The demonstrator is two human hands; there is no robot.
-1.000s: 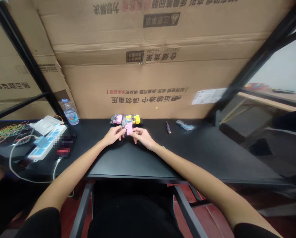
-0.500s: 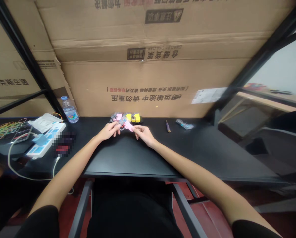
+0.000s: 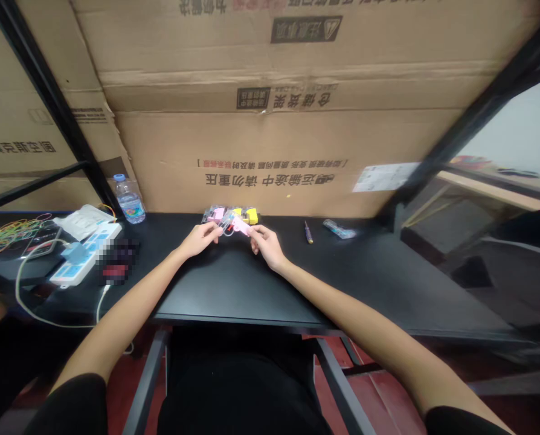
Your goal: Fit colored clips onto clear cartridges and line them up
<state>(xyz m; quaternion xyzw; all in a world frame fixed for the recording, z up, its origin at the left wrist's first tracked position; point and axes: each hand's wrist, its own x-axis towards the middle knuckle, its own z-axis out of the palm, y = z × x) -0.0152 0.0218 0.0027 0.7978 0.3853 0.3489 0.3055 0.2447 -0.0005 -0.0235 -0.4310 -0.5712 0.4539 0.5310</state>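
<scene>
Both of my hands meet over the far middle of the black table [image 3: 234,290]. My left hand [image 3: 200,238] pinches one end of a small pink item in a clear wrapper [image 3: 234,226]. My right hand [image 3: 264,242] grips the other end with closed fingers. Just behind the hands lies a small pile of pink and yellow pieces in clear bags [image 3: 234,214], against the cardboard wall [image 3: 270,157].
A water bottle [image 3: 127,200], a white power strip [image 3: 87,252] with cable, a white pouch [image 3: 85,221] and coloured rubber bands [image 3: 8,231] lie at the left. A small screwdriver [image 3: 308,232] and a clear packet [image 3: 337,229] lie to the right. Black frame posts stand at both sides.
The pink wrapped item has turned from upright to lying sideways between my hands. Both hands have shifted slightly toward the pile at the back.
</scene>
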